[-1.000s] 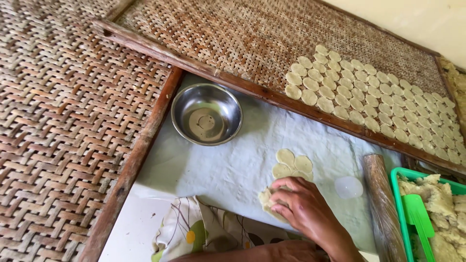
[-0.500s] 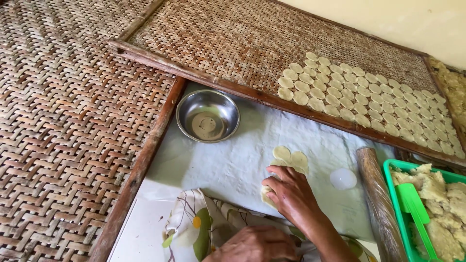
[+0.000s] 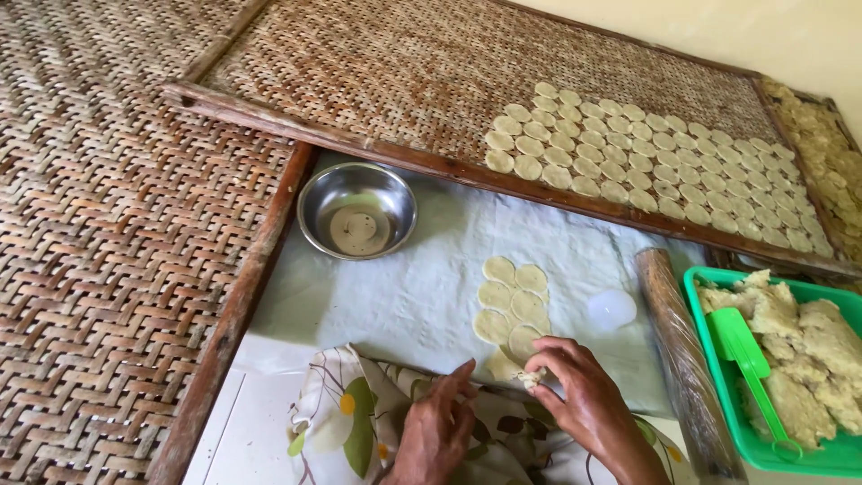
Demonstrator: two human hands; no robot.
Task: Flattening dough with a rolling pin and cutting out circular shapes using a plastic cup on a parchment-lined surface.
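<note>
Several thin pale dough discs [image 3: 513, 301] lie in a cluster on a white plastic sheet [image 3: 422, 278]. My right hand [image 3: 575, 391] pinches a small scrap of dough [image 3: 528, 377] at the cluster's near edge. My left hand [image 3: 437, 429] rests, fingers loosely apart, on a flower-patterned cloth [image 3: 359, 422] just left of the right hand, its fingertips close to the nearest disc and holding nothing.
A steel bowl [image 3: 357, 212] stands at the sheet's far left. A woven bamboo tray [image 3: 377, 72] beyond holds several rows of discs [image 3: 646, 162]. A rolling pin [image 3: 682, 359], a small round white cutter [image 3: 611, 309] and a green tub of dough [image 3: 790, 359] with a green scraper [image 3: 750, 359] are to the right.
My left hand has come up into view beside the right. My right hand has shifted off the discs and now pinches a dough scrap. The camera view has tilted downward.
</note>
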